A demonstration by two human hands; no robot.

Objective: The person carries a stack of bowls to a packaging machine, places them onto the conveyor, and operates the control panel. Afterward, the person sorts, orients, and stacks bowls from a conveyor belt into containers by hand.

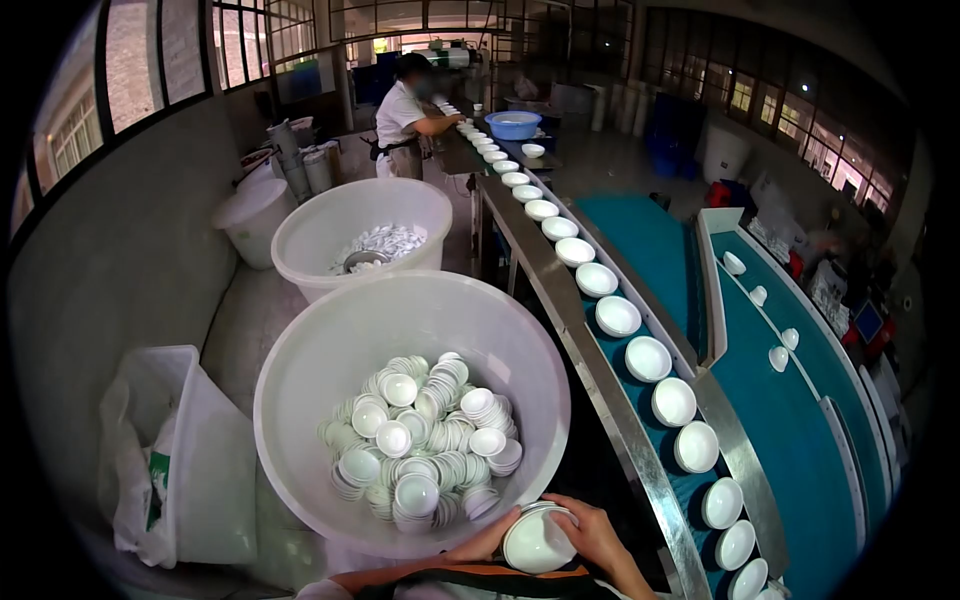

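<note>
Both of my hands are closed on a short stack of white bowls (538,543), low in the view by the near rim of a big white tub. My left hand (484,541) grips the stack's left side, partly hidden behind it. On the right side, my right hand (592,536) has its thumb over the rim and its fingers along the edge. Inside the tub (300,400) lie many small white bowls (416,494) in tilted stacks. To my right, a line of white bowls (648,358) rests on a narrow green conveyor belt (637,412).
A second tub (300,245) with small white pieces stands behind the first. A lined white bin (215,480) is at left. Further off, a person (400,115) reaches to the belt near a blue basin (512,125). Another green conveyor (765,400) with several cups runs at right.
</note>
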